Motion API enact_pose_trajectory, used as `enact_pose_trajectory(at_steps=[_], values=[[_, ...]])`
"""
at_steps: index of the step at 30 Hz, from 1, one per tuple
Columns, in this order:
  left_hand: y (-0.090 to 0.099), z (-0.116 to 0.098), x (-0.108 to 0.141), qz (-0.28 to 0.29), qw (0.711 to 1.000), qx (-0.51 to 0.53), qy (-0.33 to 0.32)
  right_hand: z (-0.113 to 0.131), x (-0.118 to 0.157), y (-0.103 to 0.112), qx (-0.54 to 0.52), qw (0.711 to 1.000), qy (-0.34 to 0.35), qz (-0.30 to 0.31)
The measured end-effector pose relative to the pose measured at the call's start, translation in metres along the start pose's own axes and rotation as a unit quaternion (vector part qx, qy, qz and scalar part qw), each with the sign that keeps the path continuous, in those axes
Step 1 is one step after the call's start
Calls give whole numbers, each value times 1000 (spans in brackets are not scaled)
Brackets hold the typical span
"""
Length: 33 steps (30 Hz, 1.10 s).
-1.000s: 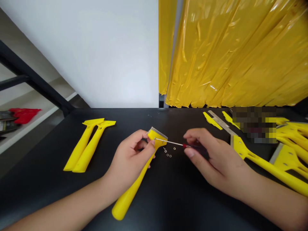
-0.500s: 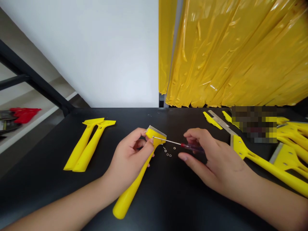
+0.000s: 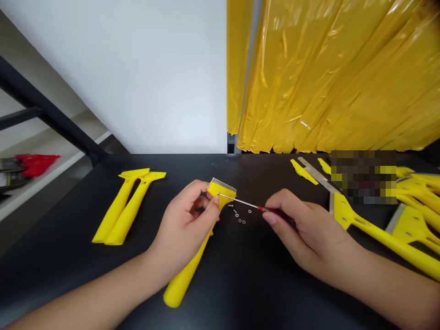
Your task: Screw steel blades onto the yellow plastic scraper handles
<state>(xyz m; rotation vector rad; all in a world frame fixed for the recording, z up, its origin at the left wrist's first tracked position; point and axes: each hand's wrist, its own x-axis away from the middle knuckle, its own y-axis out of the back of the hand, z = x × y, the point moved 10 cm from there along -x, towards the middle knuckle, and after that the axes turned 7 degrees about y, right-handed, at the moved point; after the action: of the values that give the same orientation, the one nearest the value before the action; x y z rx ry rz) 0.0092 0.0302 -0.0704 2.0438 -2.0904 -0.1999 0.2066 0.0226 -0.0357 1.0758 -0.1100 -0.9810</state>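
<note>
A yellow scraper (image 3: 185,279) with a metal blade edge is gripped near its head by my left hand (image 3: 187,224), its long handle slanting down toward me. My right hand (image 3: 302,229) is closed around a screwdriver (image 3: 242,202) with a thin metal shaft and a reddish, see-through handle. The shaft's tip touches the scraper head at a screw beside my left thumb. Just right of the head, several small nuts (image 3: 239,221) and screws (image 3: 235,211) lie on the black table (image 3: 237,284).
Two yellow scraper handles (image 3: 129,206) lie at the left. At the right are several scrapers with blades (image 3: 343,211), yellow clamp pieces (image 3: 304,172) and a loose metal strip (image 3: 316,174); part there is blurred out. Yellow plastic sheeting (image 3: 330,78) hangs behind the table.
My right thumb and fingers have closed together on the screwdriver handle, from a looser, spread hold. The scraper has shifted slightly, its handle end rising a little.
</note>
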Motion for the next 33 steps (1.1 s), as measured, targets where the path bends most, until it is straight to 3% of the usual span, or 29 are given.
enact_pose_trajectory(at_steps=[11,17,20,24,30,33], values=[[-1,-5,1,2,1000,-15,-19,-1,-2,-2,-27,1000,-8,11],[1,-3,1,-2,999,-24,-26,-19,2,-14,-140,986,-91,25],[2,-2,0,-8,999,-29,-21,-19,1,-12,-121,990,-68,11],[-1,-6,3,-4,999,-41,-29,0,0,0,-36,999,20,-12],[-4,-7,7,-10,999,-31,-7,-3,3,2,-84,996,-29,-25],[-2,-3,5,-10,999,31,27,2,3,7,-109,993,16,-49]])
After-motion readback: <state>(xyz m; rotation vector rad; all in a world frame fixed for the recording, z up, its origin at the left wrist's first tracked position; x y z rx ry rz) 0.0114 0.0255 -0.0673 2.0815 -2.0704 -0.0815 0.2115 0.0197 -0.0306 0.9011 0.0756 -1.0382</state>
